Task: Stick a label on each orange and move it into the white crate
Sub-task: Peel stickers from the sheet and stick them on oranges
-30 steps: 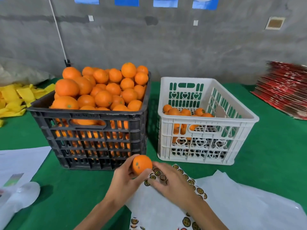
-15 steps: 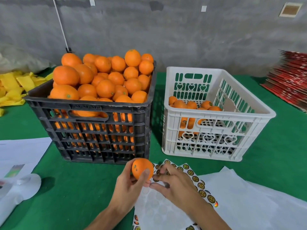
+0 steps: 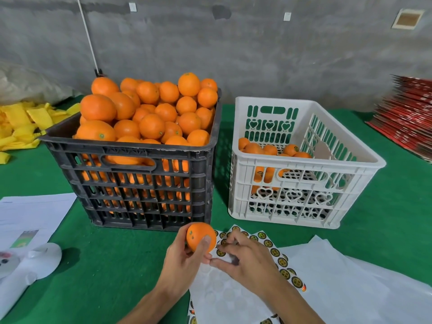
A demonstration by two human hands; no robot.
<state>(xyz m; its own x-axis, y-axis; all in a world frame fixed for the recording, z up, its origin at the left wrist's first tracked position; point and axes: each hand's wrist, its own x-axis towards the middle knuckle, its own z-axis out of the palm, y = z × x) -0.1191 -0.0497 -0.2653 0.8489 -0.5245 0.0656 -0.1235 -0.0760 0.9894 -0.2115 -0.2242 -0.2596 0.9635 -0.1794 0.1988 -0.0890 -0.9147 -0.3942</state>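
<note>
Orange [image 3: 200,237], gripped by the left hand [image 3: 184,260] above the bench [image 3: 112,265] (beside the label sheet [image 3: 275,251]), could stay bare if the right hand's [image 3: 243,258] pinching fingertips tear or fold the label.

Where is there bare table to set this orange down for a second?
Bare green cloth lies in front of the black crate, between the white papers on the left and the left hand. More lies right of the white crate, before the red stack. The sticker sheets under the right hand are crowded.
</note>
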